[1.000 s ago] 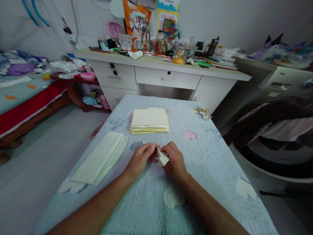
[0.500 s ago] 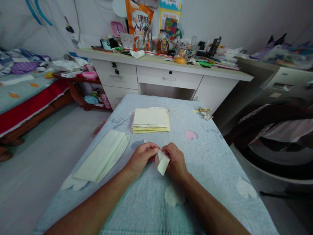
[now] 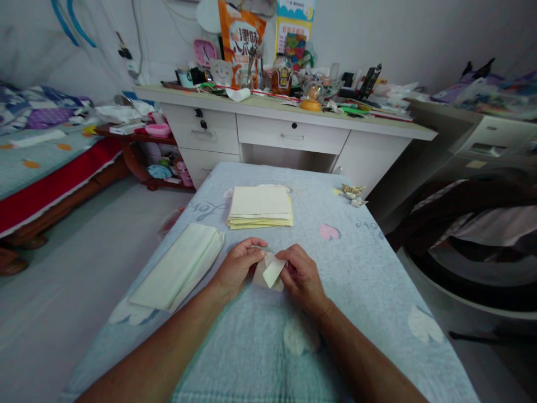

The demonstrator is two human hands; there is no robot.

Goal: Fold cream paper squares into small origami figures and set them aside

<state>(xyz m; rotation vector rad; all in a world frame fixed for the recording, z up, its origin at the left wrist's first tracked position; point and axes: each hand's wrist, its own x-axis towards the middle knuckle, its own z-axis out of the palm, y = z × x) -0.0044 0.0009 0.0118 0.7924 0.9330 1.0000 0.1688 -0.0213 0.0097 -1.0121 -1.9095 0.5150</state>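
Note:
A small folded piece of pale paper (image 3: 272, 272) is held between both hands, just above the cloth-covered table. My left hand (image 3: 241, 264) pinches its left edge with thumb and fingers. On the other side, my right hand (image 3: 302, 275) grips a raised flap at the upper right corner. Beyond the hands lies a stack of cream and yellow paper sheets (image 3: 260, 202). To the left of my left hand rests a longer folded bundle of pale paper (image 3: 180, 267). The undersides of the folded paper and some fingertips are hidden.
The table wears a light blue patterned cloth (image 3: 356, 313). Small crumpled wrappers (image 3: 354, 193) lie at its far right corner. A white desk (image 3: 289, 134) crowded with jars and packets stands behind. A front-loading washing machine (image 3: 482, 224) is on the right, a bed (image 3: 54, 168) on the left.
The folded paper has turned and opened out, showing a wider flat part under the flap. My left hand has shifted slightly left. The camera view has moved a little.

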